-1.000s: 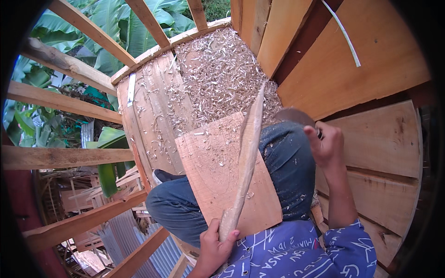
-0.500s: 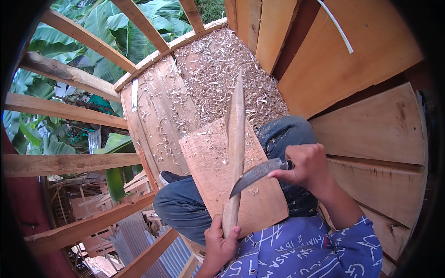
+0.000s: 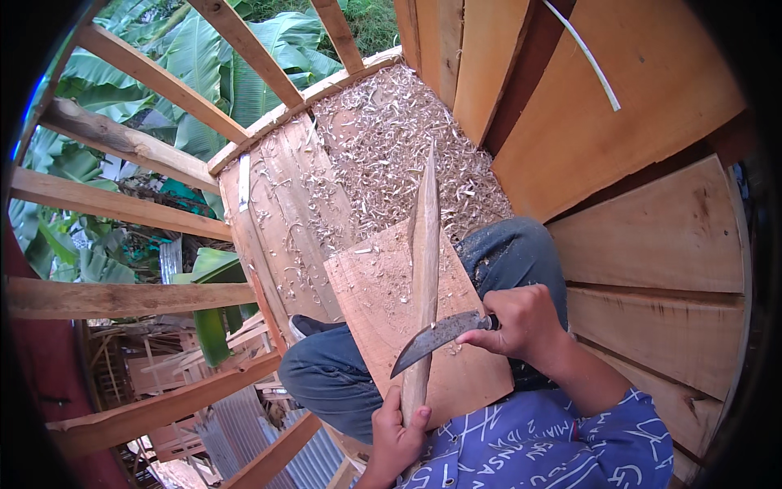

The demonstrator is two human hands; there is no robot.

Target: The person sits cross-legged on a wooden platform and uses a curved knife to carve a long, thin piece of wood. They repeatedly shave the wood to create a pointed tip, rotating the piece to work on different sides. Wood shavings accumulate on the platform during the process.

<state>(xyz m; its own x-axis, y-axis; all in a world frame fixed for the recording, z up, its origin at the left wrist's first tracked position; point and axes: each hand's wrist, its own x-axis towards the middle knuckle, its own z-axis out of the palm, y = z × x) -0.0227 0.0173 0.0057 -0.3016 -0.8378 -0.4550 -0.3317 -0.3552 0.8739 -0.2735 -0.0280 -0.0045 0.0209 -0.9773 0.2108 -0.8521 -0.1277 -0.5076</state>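
Note:
A pale, carved wooden stick (image 3: 424, 265) with a pointed far end runs away from me over a board (image 3: 371, 301) on my lap. Its near end sits in the grip of my left hand (image 3: 399, 432), thumb on top. My right hand (image 3: 521, 326) is closed round the handle of a curved-blade knife (image 3: 440, 336), mostly hiding that handle. The dark blade lies across the stick just beyond my left hand, its tip pointing left and toward me. Small wood chips are scattered on the board.
Curled shavings (image 3: 391, 147) cover much of the plank floor (image 3: 281, 187) ahead. A plank wall (image 3: 652, 220) rises close on my right. Along the left runs a slatted wooden railing (image 3: 130, 297), with banana leaves (image 3: 195, 81) beyond it. My bent legs (image 3: 334, 375) flank the board.
My right hand and the knife have moved a little toward me and to the left along the stick. The whole view has shifted slightly; my left hand keeps its grip.

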